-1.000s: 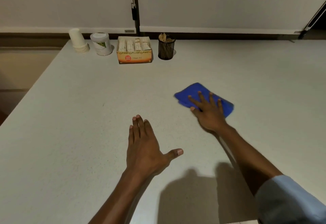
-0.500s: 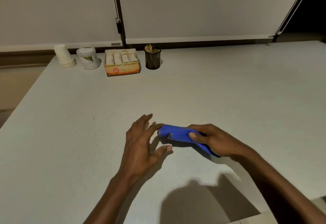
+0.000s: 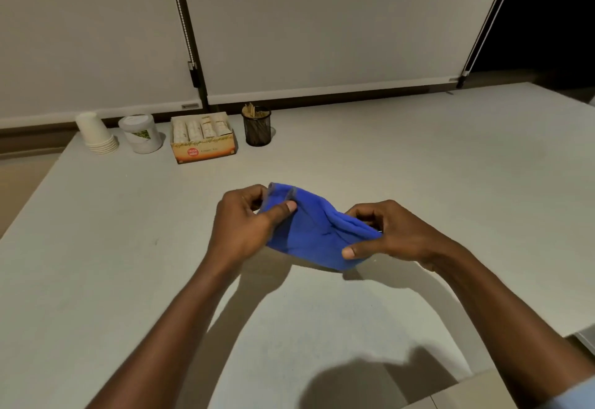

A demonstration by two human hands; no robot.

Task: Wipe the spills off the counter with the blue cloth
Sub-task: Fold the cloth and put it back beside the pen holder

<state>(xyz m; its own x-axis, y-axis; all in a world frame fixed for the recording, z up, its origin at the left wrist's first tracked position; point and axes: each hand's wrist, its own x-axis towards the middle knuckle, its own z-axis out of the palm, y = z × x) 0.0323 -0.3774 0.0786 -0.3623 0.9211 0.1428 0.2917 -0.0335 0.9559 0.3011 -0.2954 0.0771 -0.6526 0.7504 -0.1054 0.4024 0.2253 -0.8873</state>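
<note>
Counter [image 3: 418, 167] pale; hands pinch cloth [image 3: 309, 231] (lifted).

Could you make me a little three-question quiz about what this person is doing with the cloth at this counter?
1. True or false: the blue cloth lies flat on the counter.
2. Which hands hold the cloth? A) left hand only B) right hand only C) both
3. Fill in: at the counter's far edge, the mesh cup stands to the right of the open ____.

Key: 1 false, it is held up off the counter; 2 C; 3 box.
</note>
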